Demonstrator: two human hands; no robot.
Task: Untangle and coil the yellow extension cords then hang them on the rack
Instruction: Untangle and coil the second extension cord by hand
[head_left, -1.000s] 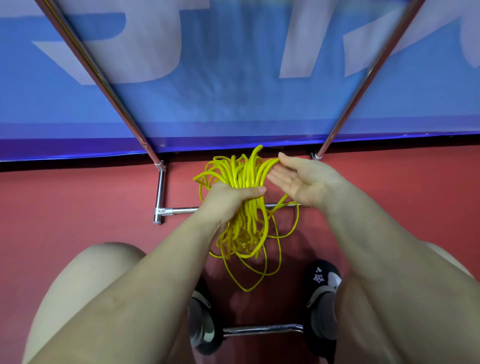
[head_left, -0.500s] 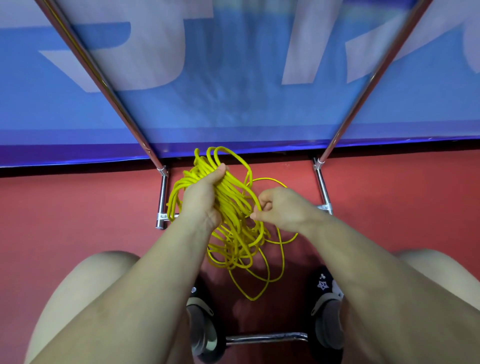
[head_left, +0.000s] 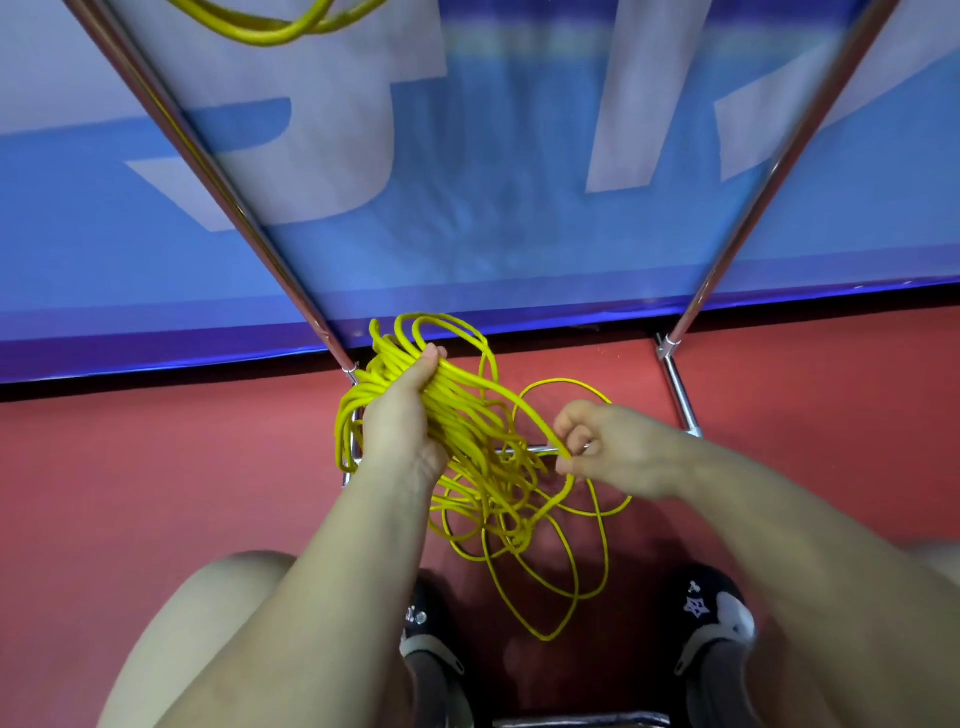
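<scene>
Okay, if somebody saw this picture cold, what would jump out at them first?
First, the tangled bundle of bright yellow cord at the centre, against the red floor. The left hand grips its gathered loops while the right hand pinches a single strand. Behind, two shiny metal rack poles slant across a blue and white banner.

Looks like a sports hall or a staged indoor venue rather than a home. Underfoot, a smooth red floor (head_left: 156, 467) of the matte, seamless kind laid in courts and gyms. Behind it, a long blue banner (head_left: 493, 218) with oversized pale lettering, stretched low like a court-side barrier. In front, a chrome tube rack (head_left: 680, 395) with slanting poles rising from a floor-level base frame. High at the top edge, a yellow cord loop (head_left: 270, 31). No furniture, walls or household fittings visible close by.
</scene>
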